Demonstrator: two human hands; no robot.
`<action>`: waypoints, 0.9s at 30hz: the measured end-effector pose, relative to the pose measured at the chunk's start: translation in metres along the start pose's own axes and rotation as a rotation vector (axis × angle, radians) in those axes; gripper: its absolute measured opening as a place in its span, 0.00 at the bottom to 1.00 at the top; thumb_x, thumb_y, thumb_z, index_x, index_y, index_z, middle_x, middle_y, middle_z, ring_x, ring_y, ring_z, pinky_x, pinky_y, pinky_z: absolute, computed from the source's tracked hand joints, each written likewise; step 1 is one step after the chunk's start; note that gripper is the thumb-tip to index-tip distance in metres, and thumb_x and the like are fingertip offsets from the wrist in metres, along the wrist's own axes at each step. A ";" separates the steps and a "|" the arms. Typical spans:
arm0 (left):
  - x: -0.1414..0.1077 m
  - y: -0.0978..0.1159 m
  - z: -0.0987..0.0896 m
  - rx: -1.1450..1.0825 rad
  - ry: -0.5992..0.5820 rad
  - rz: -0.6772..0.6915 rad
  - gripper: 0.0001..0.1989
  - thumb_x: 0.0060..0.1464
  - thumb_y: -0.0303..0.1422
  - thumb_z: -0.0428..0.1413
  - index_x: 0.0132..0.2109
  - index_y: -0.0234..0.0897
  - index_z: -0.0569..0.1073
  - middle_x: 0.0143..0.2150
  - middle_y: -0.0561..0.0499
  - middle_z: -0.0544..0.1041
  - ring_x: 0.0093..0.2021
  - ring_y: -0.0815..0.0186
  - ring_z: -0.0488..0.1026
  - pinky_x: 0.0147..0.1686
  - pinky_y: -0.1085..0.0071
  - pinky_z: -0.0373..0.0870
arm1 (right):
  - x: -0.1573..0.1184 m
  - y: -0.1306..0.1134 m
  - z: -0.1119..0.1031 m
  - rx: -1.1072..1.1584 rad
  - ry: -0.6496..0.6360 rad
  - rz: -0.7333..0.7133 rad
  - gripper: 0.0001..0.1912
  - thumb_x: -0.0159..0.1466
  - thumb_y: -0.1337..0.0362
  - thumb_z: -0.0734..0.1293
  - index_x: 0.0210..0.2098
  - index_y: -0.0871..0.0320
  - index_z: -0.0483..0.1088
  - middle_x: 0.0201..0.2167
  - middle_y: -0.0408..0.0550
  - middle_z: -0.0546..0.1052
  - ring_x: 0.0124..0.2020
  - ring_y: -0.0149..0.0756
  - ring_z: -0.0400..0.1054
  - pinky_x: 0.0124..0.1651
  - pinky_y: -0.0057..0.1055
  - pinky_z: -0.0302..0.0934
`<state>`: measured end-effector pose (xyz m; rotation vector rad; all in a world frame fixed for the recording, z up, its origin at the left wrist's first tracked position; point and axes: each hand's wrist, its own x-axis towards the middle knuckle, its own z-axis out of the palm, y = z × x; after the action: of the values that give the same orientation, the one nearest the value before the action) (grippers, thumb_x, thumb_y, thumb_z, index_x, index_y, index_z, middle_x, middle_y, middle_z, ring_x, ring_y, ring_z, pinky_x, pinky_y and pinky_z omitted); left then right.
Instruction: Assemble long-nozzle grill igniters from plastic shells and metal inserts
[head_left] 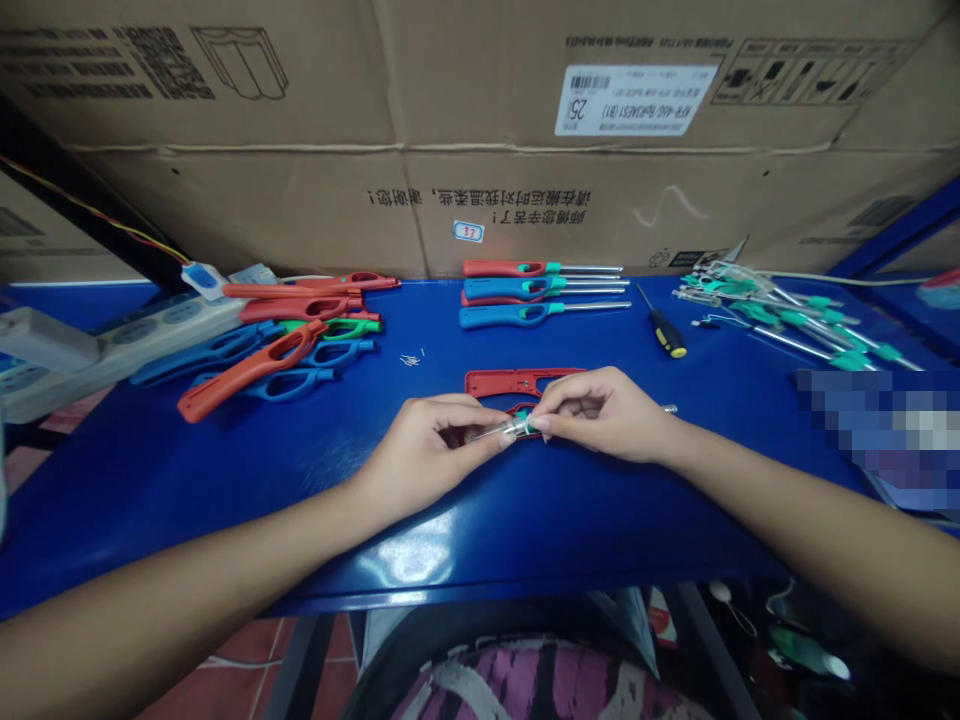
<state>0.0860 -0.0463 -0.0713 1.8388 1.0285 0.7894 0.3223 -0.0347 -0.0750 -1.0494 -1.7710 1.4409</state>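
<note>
Near the middle of the blue table, my left hand (431, 445) pinches a small clear tube-like part (491, 431). The fingertips of my right hand (600, 412) are closed at the green and white end of that part, close to my left fingertips. Just behind my hands lies a red lighter shell half (499, 382). Another red shell piece is mostly hidden under my fingers, and a metal rod tip (670, 408) shows beyond my right hand.
Red, blue and green lighter shells (285, 350) are piled at left beside a power strip (142, 330). Several assembled lighters (510, 316), tiny screws (410, 360) and a screwdriver (665, 332) lie further back. Metal rods with green parts (795, 312) are heaped at right, before a cardboard wall (300, 200).
</note>
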 end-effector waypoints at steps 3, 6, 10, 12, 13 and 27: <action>0.000 0.001 0.001 0.002 0.005 0.008 0.08 0.55 0.34 0.64 0.42 0.37 0.85 0.32 0.49 0.81 0.25 0.71 0.68 0.25 0.74 0.63 | 0.000 -0.001 0.000 0.018 0.000 0.009 0.13 0.57 0.56 0.77 0.31 0.61 0.79 0.24 0.45 0.78 0.21 0.25 0.67 0.24 0.24 0.61; 0.000 0.002 0.001 -0.003 0.021 0.011 0.08 0.55 0.34 0.65 0.41 0.37 0.84 0.34 0.49 0.82 0.26 0.71 0.69 0.26 0.74 0.64 | 0.001 -0.003 0.000 0.050 -0.001 0.042 0.15 0.56 0.55 0.77 0.32 0.62 0.78 0.23 0.44 0.77 0.16 0.22 0.60 0.18 0.22 0.54; 0.001 -0.001 0.000 -0.024 0.041 -0.007 0.08 0.53 0.34 0.66 0.40 0.36 0.84 0.35 0.48 0.82 0.28 0.70 0.70 0.26 0.74 0.63 | 0.003 -0.004 -0.002 0.099 0.016 0.078 0.17 0.55 0.54 0.78 0.33 0.62 0.77 0.22 0.42 0.75 0.15 0.21 0.60 0.17 0.22 0.53; 0.001 -0.002 0.001 -0.021 0.039 -0.011 0.08 0.53 0.33 0.66 0.40 0.35 0.83 0.34 0.49 0.82 0.28 0.71 0.69 0.26 0.75 0.63 | 0.003 -0.004 -0.002 0.101 0.025 0.092 0.18 0.54 0.54 0.78 0.33 0.62 0.77 0.21 0.41 0.75 0.14 0.21 0.59 0.16 0.21 0.52; 0.000 -0.003 0.001 -0.018 0.037 -0.011 0.08 0.53 0.33 0.66 0.40 0.35 0.83 0.34 0.49 0.81 0.28 0.71 0.68 0.26 0.75 0.63 | 0.004 -0.003 -0.001 0.095 0.028 0.102 0.18 0.53 0.54 0.79 0.33 0.62 0.77 0.21 0.41 0.75 0.14 0.21 0.58 0.16 0.21 0.51; 0.000 -0.002 0.001 -0.040 0.055 -0.027 0.09 0.54 0.35 0.65 0.40 0.35 0.84 0.33 0.49 0.80 0.27 0.71 0.68 0.25 0.75 0.62 | 0.002 -0.001 0.002 0.095 0.062 0.119 0.19 0.54 0.52 0.78 0.33 0.61 0.76 0.19 0.39 0.72 0.15 0.21 0.58 0.17 0.22 0.50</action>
<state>0.0863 -0.0459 -0.0737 1.7749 1.0625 0.8424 0.3193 -0.0339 -0.0741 -1.1537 -1.6044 1.5311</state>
